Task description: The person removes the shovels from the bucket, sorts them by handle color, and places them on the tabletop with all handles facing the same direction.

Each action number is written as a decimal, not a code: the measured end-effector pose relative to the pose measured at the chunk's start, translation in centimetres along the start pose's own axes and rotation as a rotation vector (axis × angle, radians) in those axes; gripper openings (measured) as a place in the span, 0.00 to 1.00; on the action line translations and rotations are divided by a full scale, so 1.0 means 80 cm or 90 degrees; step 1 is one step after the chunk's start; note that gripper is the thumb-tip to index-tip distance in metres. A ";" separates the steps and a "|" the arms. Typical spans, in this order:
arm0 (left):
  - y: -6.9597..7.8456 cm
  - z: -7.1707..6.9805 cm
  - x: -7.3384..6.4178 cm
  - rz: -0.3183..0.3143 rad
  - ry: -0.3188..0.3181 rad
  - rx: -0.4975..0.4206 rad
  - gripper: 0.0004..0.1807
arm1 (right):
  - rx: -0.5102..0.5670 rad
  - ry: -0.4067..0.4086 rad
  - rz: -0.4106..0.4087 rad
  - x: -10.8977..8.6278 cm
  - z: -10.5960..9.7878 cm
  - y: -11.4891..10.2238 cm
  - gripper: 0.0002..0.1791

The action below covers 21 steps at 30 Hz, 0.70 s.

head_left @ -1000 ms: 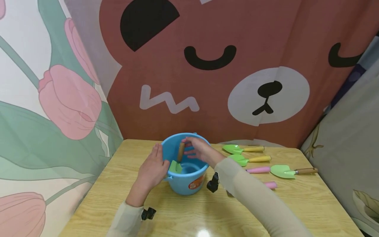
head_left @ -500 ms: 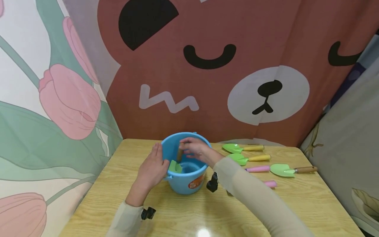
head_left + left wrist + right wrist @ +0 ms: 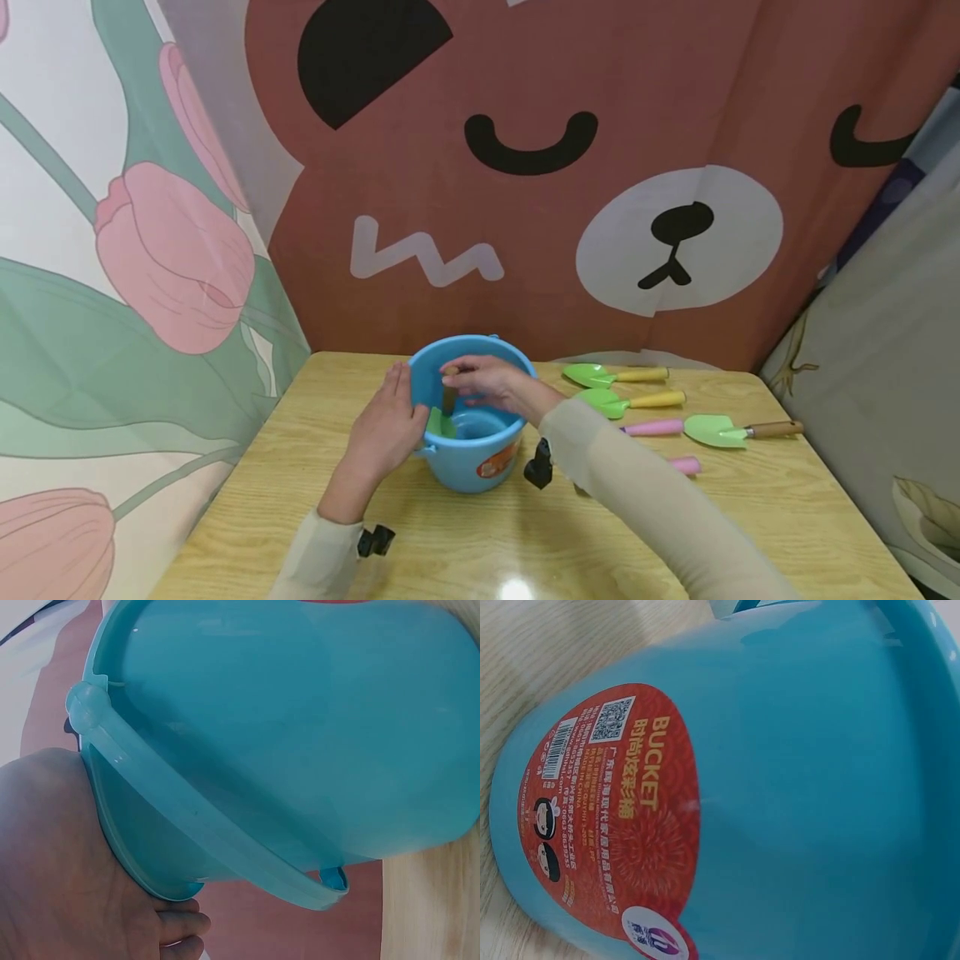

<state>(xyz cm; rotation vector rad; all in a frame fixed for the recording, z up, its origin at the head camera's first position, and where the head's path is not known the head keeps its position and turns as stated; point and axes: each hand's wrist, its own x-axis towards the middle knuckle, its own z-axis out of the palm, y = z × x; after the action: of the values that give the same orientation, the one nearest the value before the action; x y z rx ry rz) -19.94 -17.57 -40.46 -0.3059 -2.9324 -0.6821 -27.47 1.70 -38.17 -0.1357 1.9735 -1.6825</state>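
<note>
A blue bucket (image 3: 468, 462) stands on the table, a red label on its front. Inside it a hand trowel with a green blade (image 3: 441, 423) and brown handle (image 3: 449, 398) leans upright, blade down. My right hand (image 3: 487, 382) reaches over the rim and pinches the top of that handle between thumb and fingers. On the bucket's left rim rests my left hand (image 3: 386, 425), fingers fairly straight and pointing away. The left wrist view shows this hand (image 3: 67, 862) against the rim beside the hanging bucket handle (image 3: 195, 817). The right wrist view shows only the bucket's labelled side (image 3: 795, 787).
Right of the bucket lie two green trowels with yellow handles (image 3: 641, 375) (image 3: 658, 400) and one green trowel with a brown handle (image 3: 718, 431). Two pink handles (image 3: 654, 428) (image 3: 686, 465) stick out from behind my right sleeve. A bear-print curtain (image 3: 420, 317) hangs behind the table.
My right hand has moved left inside the bucket and now pinches the trowel's handle near its top. The handle has shifted slightly left. The left hand has stayed put.
</note>
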 end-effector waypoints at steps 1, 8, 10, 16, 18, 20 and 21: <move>0.000 0.000 0.000 0.000 0.000 0.000 0.40 | 0.000 -0.004 -0.001 0.000 0.000 0.000 0.22; 0.000 0.000 0.001 -0.003 -0.003 -0.002 0.40 | 0.047 0.000 -0.025 -0.003 -0.001 -0.003 0.23; 0.000 -0.001 0.001 -0.002 -0.004 0.001 0.40 | 0.067 0.008 -0.035 -0.004 -0.002 -0.004 0.23; 0.000 -0.001 0.001 -0.002 -0.003 0.009 0.40 | 0.112 0.024 -0.066 -0.008 -0.005 -0.008 0.23; 0.000 -0.001 0.001 -0.004 -0.004 0.007 0.40 | 0.123 0.033 -0.073 -0.010 -0.005 -0.010 0.23; 0.000 -0.001 0.001 -0.005 -0.005 0.005 0.40 | 0.135 0.042 -0.079 -0.011 -0.006 -0.011 0.23; 0.001 -0.001 0.001 -0.006 -0.007 0.004 0.40 | 0.138 0.047 -0.082 -0.012 -0.006 -0.011 0.22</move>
<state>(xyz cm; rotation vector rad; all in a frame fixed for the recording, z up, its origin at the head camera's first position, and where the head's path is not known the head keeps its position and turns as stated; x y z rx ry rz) -19.96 -17.57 -40.34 -0.2959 -2.9472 -0.6745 -27.13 2.31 -36.96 -0.1259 1.8540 -1.9981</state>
